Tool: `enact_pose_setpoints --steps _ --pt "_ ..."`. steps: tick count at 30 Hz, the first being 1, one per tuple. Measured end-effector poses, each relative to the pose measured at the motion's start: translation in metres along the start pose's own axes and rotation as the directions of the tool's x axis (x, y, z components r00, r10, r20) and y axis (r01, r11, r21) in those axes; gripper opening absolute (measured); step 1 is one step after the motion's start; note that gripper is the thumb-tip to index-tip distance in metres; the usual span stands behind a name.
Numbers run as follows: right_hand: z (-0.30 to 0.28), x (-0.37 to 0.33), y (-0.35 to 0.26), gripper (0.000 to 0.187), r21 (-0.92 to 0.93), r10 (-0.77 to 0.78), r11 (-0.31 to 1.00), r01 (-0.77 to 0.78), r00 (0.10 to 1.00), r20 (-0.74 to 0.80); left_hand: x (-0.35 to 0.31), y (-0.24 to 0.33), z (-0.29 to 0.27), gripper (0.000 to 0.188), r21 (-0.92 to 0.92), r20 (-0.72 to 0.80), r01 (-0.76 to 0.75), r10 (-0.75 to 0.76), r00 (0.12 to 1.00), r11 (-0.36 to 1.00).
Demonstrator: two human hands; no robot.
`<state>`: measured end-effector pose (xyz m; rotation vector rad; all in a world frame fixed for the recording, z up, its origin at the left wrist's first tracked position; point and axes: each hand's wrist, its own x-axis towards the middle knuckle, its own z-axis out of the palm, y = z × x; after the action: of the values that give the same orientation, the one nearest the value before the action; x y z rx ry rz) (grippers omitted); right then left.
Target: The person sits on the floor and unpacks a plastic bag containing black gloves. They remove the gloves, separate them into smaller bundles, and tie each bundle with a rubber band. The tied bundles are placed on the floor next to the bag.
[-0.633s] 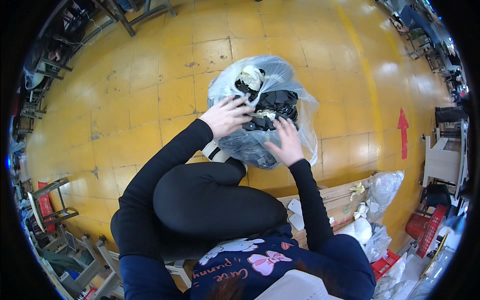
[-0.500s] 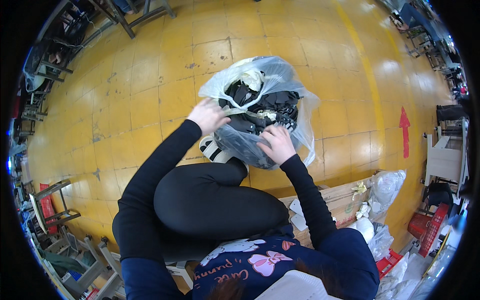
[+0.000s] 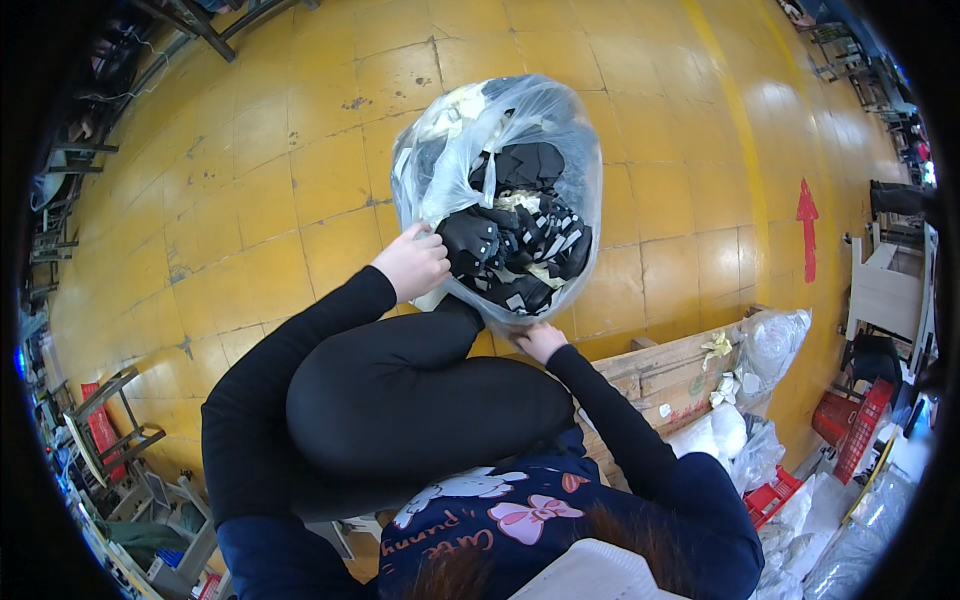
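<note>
A large clear plastic bag (image 3: 585, 130) stands on the floor in front of my knees, its mouth wide apart. Inside lie many small black pieces (image 3: 530, 168), some edged in white or grey, with cream scraps among them. My left hand (image 3: 415, 264) is closed on the bag's rim at its left side. At the near edge, my right hand (image 3: 542, 341) pinches the plastic, its fingertips partly hidden by the bag.
A wooden plank surface (image 3: 650, 385) with scraps and plastic bundles lies to my right. Beyond it are red crates (image 3: 862, 430). A stool (image 3: 110, 425) stands at the left. A red arrow (image 3: 807, 230) marks the yellow tiled floor.
The bag's mouth has been spread wider, baring more black pieces. My right hand has moved down to the near rim; my left hand has shifted slightly lower with the left rim.
</note>
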<state>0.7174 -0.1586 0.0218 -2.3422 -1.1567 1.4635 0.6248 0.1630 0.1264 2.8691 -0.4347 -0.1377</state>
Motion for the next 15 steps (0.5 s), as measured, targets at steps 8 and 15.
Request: enact_pose_setpoints --steps 8,15 --pt "0.087 0.092 0.027 0.027 -0.001 -0.174 0.980 0.200 0.845 -0.506 -0.011 0.005 0.013 0.021 0.263 -0.026 -0.058 0.067 0.997 0.963" --pt "0.055 0.065 0.011 0.047 -0.035 -0.089 0.995 0.090 0.995 0.039 -0.026 -0.013 0.006 0.018 0.145 -0.076 -0.071 0.083 0.994 0.987"
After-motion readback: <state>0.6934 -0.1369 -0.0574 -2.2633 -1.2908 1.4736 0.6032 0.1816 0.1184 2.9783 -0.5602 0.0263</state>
